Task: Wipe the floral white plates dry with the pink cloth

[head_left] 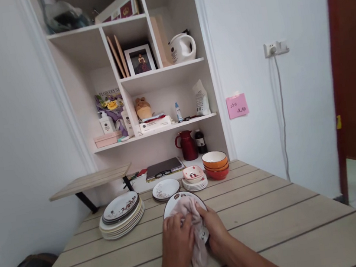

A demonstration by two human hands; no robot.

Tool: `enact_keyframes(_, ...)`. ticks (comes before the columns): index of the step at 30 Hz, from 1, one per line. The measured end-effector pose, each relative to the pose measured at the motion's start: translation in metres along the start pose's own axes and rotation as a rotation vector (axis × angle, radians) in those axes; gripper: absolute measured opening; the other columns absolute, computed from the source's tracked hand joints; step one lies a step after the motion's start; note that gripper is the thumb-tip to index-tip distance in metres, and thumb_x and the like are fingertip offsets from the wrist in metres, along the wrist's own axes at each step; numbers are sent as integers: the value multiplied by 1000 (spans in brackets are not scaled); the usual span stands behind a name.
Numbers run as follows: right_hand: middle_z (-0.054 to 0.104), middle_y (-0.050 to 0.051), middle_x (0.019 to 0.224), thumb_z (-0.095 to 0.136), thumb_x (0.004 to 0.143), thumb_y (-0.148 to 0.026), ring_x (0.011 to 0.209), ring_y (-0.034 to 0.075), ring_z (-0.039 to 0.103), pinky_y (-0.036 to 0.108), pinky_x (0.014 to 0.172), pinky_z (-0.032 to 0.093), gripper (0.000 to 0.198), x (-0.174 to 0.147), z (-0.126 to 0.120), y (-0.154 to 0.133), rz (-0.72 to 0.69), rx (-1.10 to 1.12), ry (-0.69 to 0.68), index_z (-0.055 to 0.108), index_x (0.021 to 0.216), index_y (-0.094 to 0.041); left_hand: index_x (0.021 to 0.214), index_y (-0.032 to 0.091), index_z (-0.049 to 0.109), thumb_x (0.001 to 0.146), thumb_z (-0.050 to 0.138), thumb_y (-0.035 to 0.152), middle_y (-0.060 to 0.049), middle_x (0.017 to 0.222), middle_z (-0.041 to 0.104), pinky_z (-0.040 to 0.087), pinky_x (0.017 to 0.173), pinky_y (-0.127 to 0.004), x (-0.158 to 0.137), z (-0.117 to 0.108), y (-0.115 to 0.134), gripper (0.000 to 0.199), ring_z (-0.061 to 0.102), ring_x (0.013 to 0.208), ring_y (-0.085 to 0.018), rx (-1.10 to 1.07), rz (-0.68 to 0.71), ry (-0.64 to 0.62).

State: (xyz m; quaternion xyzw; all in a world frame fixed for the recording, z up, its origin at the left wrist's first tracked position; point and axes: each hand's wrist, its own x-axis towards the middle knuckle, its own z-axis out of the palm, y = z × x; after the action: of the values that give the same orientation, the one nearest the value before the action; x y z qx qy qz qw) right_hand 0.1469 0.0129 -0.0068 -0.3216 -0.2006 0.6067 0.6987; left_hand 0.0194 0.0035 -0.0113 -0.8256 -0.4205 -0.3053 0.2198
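Observation:
A white plate point(170, 203) with a dark rim and a printed pattern is tilted up between my hands, above the near part of the table. Across its face lies a crumpled pale pink cloth point(198, 253), one end hanging down below the rim. My left hand point(178, 238) has its bent fingers closed on the cloth and presses it against the plate. Gripping the plate's right edge is my right hand point(215, 227), its thumb on the front over the cloth's border; the fingers behind the plate are hidden.
Left stands a stack of plates point(122, 219); behind my hands are patterned plates point(165, 188). Farther right sit small dishes point(195, 183) and stacked orange and red bowls point(215, 165). A laptop point(164, 167), a red jug point(186, 145) and a raised wooden shelf point(89, 182) line the back of the table point(285, 224).

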Motion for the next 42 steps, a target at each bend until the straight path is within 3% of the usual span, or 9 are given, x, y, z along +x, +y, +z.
enact_keyframes(4, 76, 7, 73, 76, 62, -31, 64, 22, 70, 32, 63, 54, 38, -8, 4, 2, -7, -5, -30, 68, 94, -12, 115, 26, 64, 90, 50, 18, -6, 100, 62, 40, 88, -38, -1, 2, -11, 30, 58, 94, -20, 106, -210, 55)
enact_keyframes(9, 76, 8, 74, 74, 61, -26, 65, 22, 70, 32, 64, 54, 37, -11, 7, 3, -20, -61, -45, 68, 94, -11, 115, 25, 64, 94, 44, 26, -6, 96, 61, 41, 79, -35, -3, -1, -23, 29, 59, 88, -20, 122, -396, -16)
enact_keyframes(15, 76, 8, 72, 74, 59, -21, 62, 21, 69, 31, 62, 54, 34, -10, 7, 1, -2, -69, 6, 69, 91, -11, 116, 23, 63, 94, 41, 25, -7, 99, 60, 44, 75, -33, -4, 2, -27, 31, 60, 85, -20, 56, -358, -104)
enact_keyframes(26, 75, 7, 70, 67, 65, -21, 61, 24, 69, 34, 61, 54, 32, -5, 2, -1, 14, -53, 33, 66, 96, -13, 118, 26, 61, 86, 50, 16, -7, 108, 61, 45, 86, -39, -7, -2, -20, 36, 58, 94, -21, -61, -66, -121)
enact_keyframes(30, 75, 8, 71, 67, 64, -21, 61, 23, 68, 35, 62, 54, 34, -5, 2, -1, 1, -45, 24, 66, 97, -13, 118, 27, 62, 86, 51, 18, -7, 108, 61, 47, 86, -38, -7, 0, -21, 36, 59, 94, -21, -118, -130, -140)
enact_keyframes(37, 76, 8, 75, 64, 62, -16, 63, 22, 68, 34, 63, 53, 33, -6, 2, 0, 30, -69, 10, 66, 95, -14, 118, 24, 63, 91, 45, 26, -7, 106, 59, 49, 78, -28, -7, 6, -31, 32, 63, 93, -18, -229, -433, -181)
enact_keyframes(42, 76, 8, 74, 63, 58, -13, 60, 23, 67, 34, 62, 53, 43, -8, 3, -2, 53, -76, 8, 65, 101, -13, 118, 24, 63, 90, 45, 23, -7, 107, 60, 49, 82, -29, -8, 6, -30, 34, 62, 96, -18, -229, -383, -183)
